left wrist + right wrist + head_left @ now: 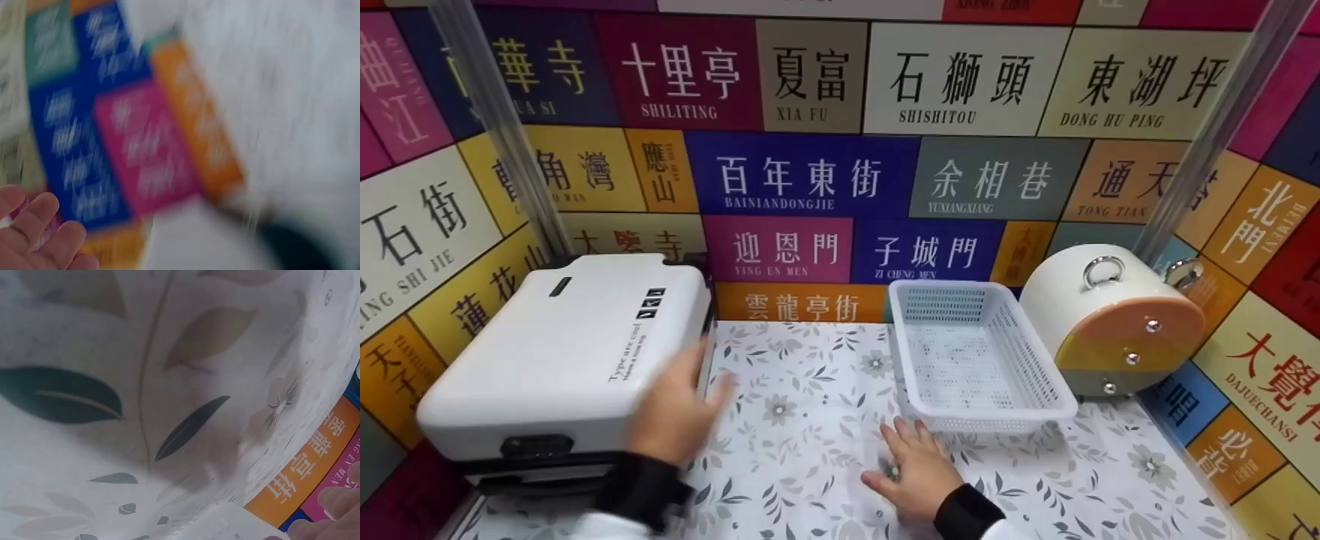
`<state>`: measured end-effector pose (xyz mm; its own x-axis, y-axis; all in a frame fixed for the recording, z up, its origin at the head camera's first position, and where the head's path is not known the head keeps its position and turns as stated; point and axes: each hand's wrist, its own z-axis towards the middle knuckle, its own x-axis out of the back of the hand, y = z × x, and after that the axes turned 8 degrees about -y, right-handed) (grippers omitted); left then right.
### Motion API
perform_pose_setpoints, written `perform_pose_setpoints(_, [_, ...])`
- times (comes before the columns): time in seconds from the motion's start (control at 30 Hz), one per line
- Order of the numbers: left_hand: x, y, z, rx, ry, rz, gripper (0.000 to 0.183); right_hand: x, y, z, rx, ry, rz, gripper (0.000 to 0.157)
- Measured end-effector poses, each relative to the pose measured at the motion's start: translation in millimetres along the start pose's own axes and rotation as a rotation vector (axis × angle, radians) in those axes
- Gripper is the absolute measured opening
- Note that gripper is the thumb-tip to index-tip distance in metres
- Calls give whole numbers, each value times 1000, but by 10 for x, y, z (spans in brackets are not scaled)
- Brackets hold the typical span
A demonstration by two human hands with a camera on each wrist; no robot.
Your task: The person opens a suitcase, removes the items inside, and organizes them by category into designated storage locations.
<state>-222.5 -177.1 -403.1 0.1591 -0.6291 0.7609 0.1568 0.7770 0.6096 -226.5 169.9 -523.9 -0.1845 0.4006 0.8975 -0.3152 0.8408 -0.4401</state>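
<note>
Sitting at the person's left, a white, boxy case (555, 337) is showing a smooth, hard surface with rounded corners, small dark lettering and a black latch (538, 446) on its near side. Across the table, a thin covering (810, 465) printed with grey leaves and flowers is lying beneath everything. To the right of centre, a pale plastic basket (994, 421) is standing upright, a rounded rectangle with a smooth rim and perforated, lattice-like walls. Just beside it, a white domed container (1065, 300) is facing forward with a glossy panel (1132, 345) banded in orange, yellow and grey-green, three shiny knobs running down it and metal rings curving from the top. Behind, a wall (810, 180) of coloured rectangles is bearing Chinese characters.

Both hands are reaching forward from dark cuffs, well apart from each other. The left hand (679, 409) is appearing blurred over the case's near right edge, its fingers extending loosely; whether it is touching the case, I cannot tell. The right hand (915, 465) is hovering or resting, I cannot tell which, palm down before the basket, fingers spreading apart and pointing towards its near left corner.
</note>
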Motion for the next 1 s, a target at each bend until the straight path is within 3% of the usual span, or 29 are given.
perform_pose_setpoints(0.03, [199,-119,13,8,61,44,67,13,6,-2,0,1,2,86])
perform_pose_setpoints(0.1, [549,-409,11,86,153,120,68,35,29,-6,-6,0,8,85])
perform_pose_setpoints(0.17, [815,-750,-20,215,172,167,78,51,53,-13,-18,-5,10,84])
perform_pose_setpoints(0.2, [918,-918,-46,295,148,179,85,55,64,-17,-27,-8,13,84])
perform_pose_setpoints(0.3, [1088,-1357,-134,501,59,135,98,58,97,-33,-45,-14,14,83])
perform_pose_setpoints(0.4, [1122,-1641,-179,595,71,77,99,51,113,-43,-42,-20,15,82])
perform_pose_setpoints(0.63, [1163,-1801,-123,657,275,-126,89,22,107,-63,-20,-36,43,84])
perform_pose_setpoints(0.8, [1165,-1783,-121,713,267,-109,99,22,116,-79,-27,-35,41,82])
perform_pose_setpoints(1.0, [1076,-1650,-131,701,267,-69,99,19,102,-60,-24,-33,59,81])
